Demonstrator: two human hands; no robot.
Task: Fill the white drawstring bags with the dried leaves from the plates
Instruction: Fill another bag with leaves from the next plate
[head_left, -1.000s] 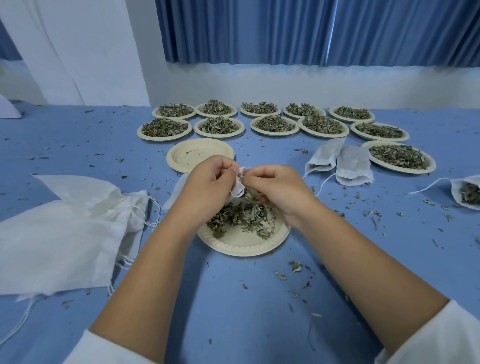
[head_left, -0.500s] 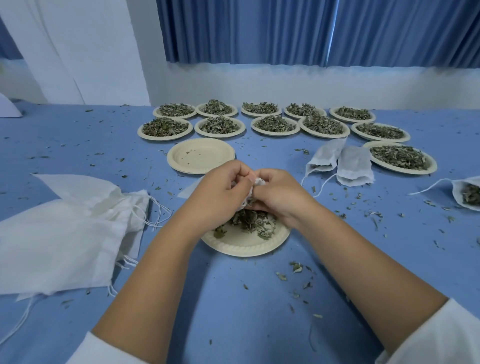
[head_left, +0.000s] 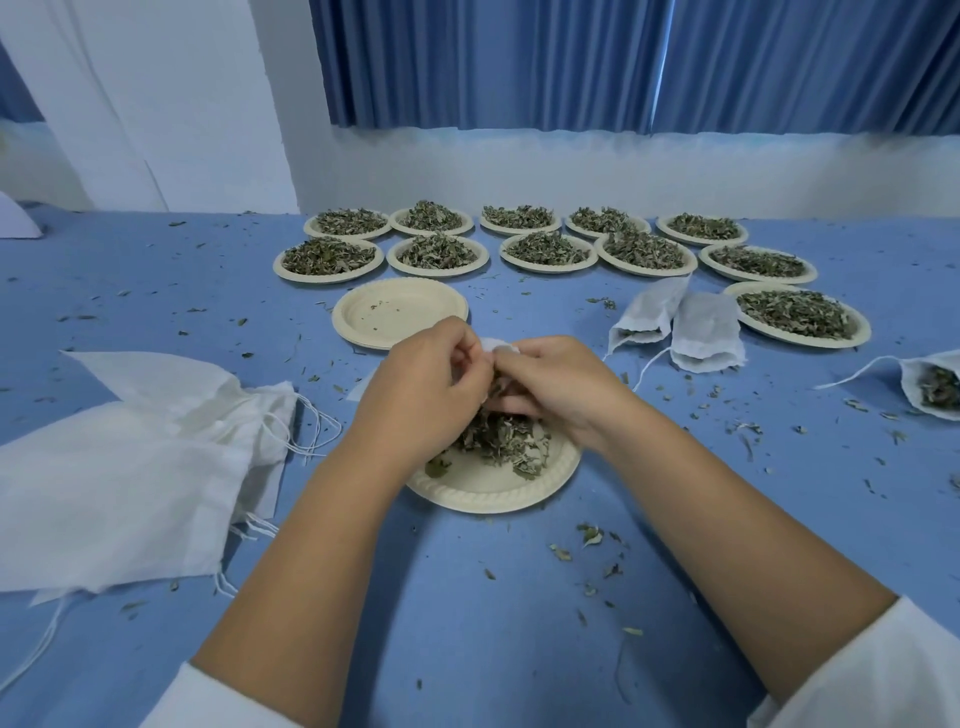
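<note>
I see left hand (head_left: 431, 387) and right hand (head_left: 558, 387) together over near plate (head_left: 493, 496), fingers (head_left: 470, 358) of both pinching white drawstring bag (head_left: 497, 345), dried leaves (head_left: 501, 441) heaped beneath

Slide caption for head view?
Left hand and right hand pinch a white drawstring bag over a beige paper plate of dried leaves.

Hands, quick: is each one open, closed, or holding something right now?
Left hand: holding, pinches the white bag over the near plate.
Right hand: holding, pinches the same white bag from the other side.
</note>
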